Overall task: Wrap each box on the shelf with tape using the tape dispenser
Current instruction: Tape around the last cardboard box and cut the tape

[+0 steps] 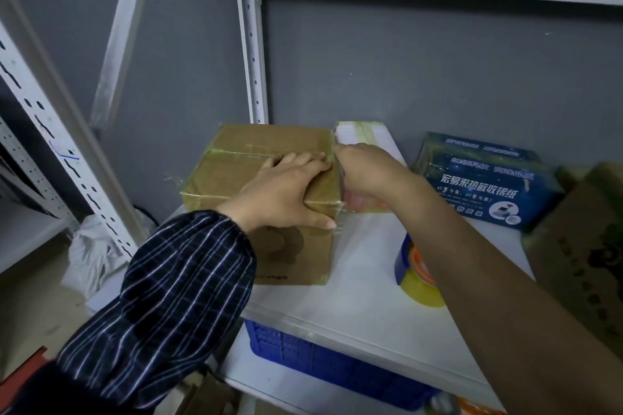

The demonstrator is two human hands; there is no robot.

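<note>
- Here, the left hand (286,192) lies flat on top of the cardboard box (236,158), fingers straight and close together across the lid, thumb hooked down over the front right corner; I judge it is pinning the box so it cannot slide while tape is smoothed on.
- The right hand (367,168) sits at the box's upper right edge, reaching down its right side. Its fingers are hidden behind the box, so I cannot tell whether they press flat or pinch a tape end.
- The box stands on the white shelf (364,296) at its left end, close to the shelf's front-left corner, with glossy tape bands already across the top and a loose clear strip at the front right corner.
- The tape dispenser (416,280), blue with a yellowish roll, rests on the shelf just right of the box, partly under the right forearm and within easy reach.
- Room is tight behind: a white box (367,135) sits right at the cardboard box's back right corner, and the upright post (253,44) rises behind it.
- To the right, a blue box (485,182) and a brown box (580,246) crowd that end; the bare shelf in front gives the best space to turn the box.
</note>
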